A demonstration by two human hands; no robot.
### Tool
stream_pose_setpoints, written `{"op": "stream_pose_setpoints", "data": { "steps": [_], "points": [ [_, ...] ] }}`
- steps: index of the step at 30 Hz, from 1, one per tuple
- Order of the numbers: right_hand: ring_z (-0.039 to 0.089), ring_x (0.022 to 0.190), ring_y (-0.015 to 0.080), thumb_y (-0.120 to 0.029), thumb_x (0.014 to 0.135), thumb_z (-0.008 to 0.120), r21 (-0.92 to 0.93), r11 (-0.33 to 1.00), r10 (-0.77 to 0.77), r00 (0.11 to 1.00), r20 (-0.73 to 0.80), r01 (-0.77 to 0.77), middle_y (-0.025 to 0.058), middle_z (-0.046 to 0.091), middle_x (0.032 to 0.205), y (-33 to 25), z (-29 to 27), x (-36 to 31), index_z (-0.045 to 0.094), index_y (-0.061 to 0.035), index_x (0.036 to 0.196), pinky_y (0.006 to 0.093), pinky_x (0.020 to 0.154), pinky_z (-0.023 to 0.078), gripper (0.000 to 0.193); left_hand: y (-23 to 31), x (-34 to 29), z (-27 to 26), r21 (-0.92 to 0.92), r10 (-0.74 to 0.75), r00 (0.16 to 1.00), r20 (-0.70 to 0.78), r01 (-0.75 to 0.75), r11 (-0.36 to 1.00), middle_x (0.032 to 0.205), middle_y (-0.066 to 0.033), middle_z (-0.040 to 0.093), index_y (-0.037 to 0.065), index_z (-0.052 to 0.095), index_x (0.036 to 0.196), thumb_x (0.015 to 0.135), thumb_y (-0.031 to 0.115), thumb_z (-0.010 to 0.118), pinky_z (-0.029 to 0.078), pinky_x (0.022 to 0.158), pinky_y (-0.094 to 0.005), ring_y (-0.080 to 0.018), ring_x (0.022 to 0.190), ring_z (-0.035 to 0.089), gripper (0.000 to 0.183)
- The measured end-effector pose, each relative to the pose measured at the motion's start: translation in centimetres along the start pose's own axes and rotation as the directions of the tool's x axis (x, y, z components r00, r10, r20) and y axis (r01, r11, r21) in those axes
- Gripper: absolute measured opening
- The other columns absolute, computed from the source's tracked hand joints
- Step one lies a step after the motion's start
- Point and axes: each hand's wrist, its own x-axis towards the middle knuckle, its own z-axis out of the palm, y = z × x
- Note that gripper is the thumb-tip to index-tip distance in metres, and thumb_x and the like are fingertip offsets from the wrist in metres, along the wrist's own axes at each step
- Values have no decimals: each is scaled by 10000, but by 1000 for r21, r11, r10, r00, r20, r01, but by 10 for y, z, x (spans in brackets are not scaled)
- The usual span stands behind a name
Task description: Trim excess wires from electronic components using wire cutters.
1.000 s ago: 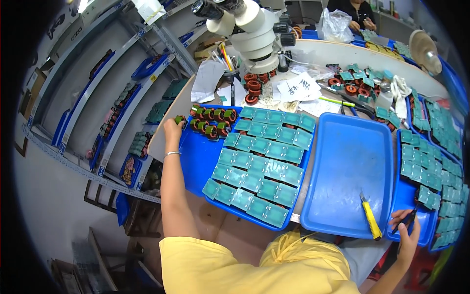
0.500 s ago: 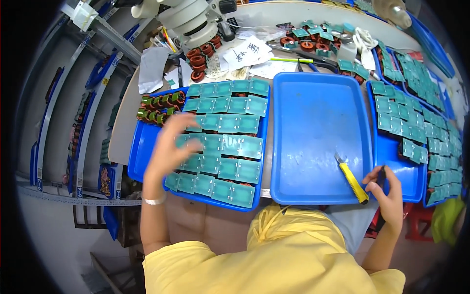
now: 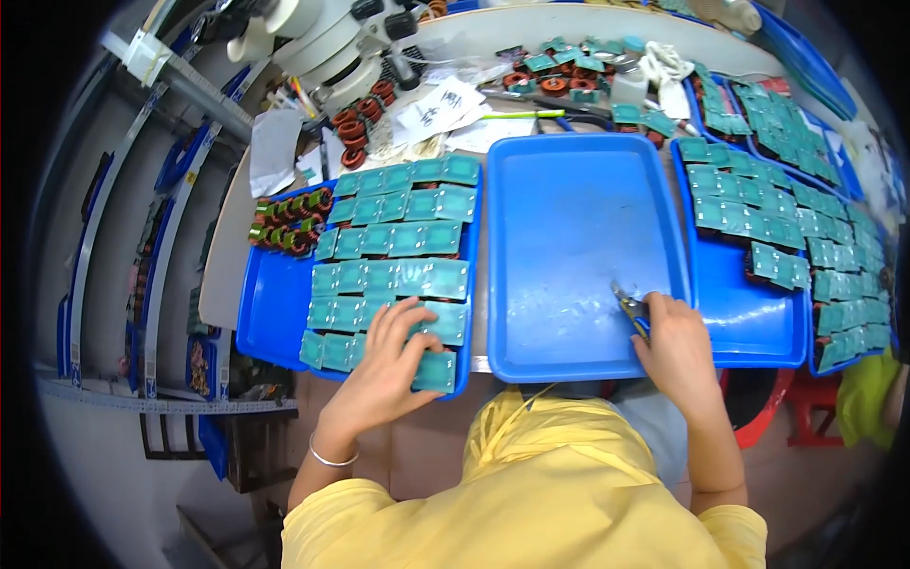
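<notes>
Curling half-open, the left hand (image 3: 391, 357) partly covered green boards (image 3: 435, 372), lower centre (grip unclear). Right of centre, the right hand (image 3: 677, 349) pinched a yellow cutter (image 3: 637, 316).

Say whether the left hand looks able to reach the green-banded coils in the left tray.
Probably yes: nothing covers the coils, and a bare stretch of the left tray leaves room, though the left hand is over the nearest boards.

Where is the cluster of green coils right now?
In the head view, the cluster of green coils sits at the far end of the leftmost blue tray on the desk, just left of the green boards.
</notes>
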Motion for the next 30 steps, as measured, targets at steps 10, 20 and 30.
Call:
{"op": "stream_pose_setpoints", "data": {
  "steps": [10, 20, 30],
  "points": [
    [539, 819, 295, -110, 677, 646, -38, 999, -38, 998, -49, 36, 126, 555, 819, 0, 12, -6, 511, -23, 938, 388, 711, 412, 307, 58, 14, 29, -902, -396, 891, -220, -341, -266, 1121, -145, 459, 45, 331, 1191, 672, 152, 757, 555, 743, -428, -382, 1033, 532, 680],
    [511, 817, 140, -49, 726, 602, 905, 417, 109, 983, -147, 89, 160, 581, 967, -6, -47, -27, 471, 2, 907, 262, 741, 411, 229, 116, 66, 36, -877, -40, 990, 132, 98, -471, 1263, -267, 418, 6, 384, 1247, 740, 315, 686, 535, 739, -356, -382, 1021, 552, 665],
    [510, 845, 140, -121, 710, 642, 998, 57, 11, 1000, 19, -20, 251, 548, 1084, -7, -50, -22, 461, -31, 908, 285, 808, 426, 283, 115, 68, 42, -818, 254, 949, 185, 292, -496, 1238, -192, 463, -17, 321, 1279, 841, 378, 574, 477, 864, -396, -359, 1110, 504, 641]
  ]
}}
